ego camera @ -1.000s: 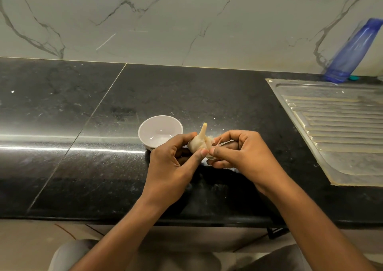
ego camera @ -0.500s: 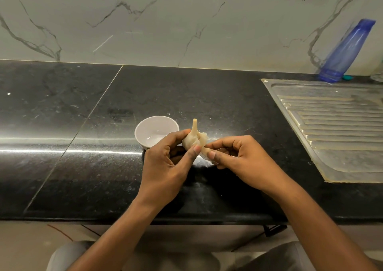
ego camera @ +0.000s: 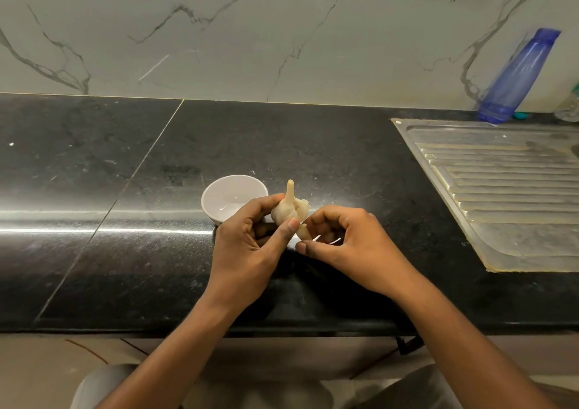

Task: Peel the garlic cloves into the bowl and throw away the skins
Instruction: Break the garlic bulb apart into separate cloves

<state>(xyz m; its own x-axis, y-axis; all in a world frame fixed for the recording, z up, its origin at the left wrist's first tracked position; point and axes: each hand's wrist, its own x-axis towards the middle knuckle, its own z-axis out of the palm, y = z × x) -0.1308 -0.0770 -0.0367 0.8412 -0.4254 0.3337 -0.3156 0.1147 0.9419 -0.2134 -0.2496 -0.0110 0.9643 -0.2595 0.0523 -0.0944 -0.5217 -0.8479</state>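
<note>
Garlic bulb (ego camera: 286, 209): one, held above the desk (ego camera: 94, 173) just right of the bowl (ego camera: 219, 186), stem tip pointing up. The left hand (ego camera: 247, 249) grips it between thumb and curled fingers, probably to fix the bulb as an anchor while the other hand pulls. The right hand (ego camera: 347, 245) has its fingers curled, and forefinger and thumb appear to pinch one loose piece (ego camera: 303, 232) hanging from the underside of the bulb; clove or skin cannot be told. Holding the bulb close to the bowl likely keeps the drop short for each peeled clove. Count: two hands, one bulb, one white bowl with no clove visible inside, one blue bottle (ego camera: 517, 76) leaning at the wall, and one steel drainboard (ego camera: 501, 189) well apart to the right.
</note>
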